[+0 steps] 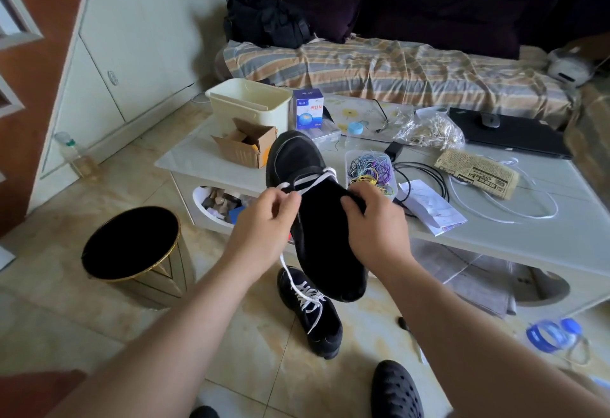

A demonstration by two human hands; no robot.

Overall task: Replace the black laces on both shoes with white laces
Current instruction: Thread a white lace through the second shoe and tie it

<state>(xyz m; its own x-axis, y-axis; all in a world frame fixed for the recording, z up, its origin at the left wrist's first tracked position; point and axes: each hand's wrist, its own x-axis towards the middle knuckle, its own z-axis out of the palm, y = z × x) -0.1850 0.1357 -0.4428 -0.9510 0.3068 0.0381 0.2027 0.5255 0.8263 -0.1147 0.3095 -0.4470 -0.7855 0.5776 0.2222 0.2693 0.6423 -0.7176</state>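
A black shoe [317, 219] is held up in front of me, toe pointing away. A white lace [313, 180] crosses its lowest eyelets. My left hand [267, 219] pinches this lace at the shoe's left side, and the loose end hangs down below it. My right hand [376, 223] grips the shoe's right side and tongue. On the floor beneath lies the second black shoe [313, 315], laced in white.
A low white table [528, 239] stands behind the shoe with a clear tub of rubber bands [369, 170], a cardboard box [247, 145], cables and papers. A round black-topped bin [132, 246] stands at the left. A black clog [396, 391] is near my feet.
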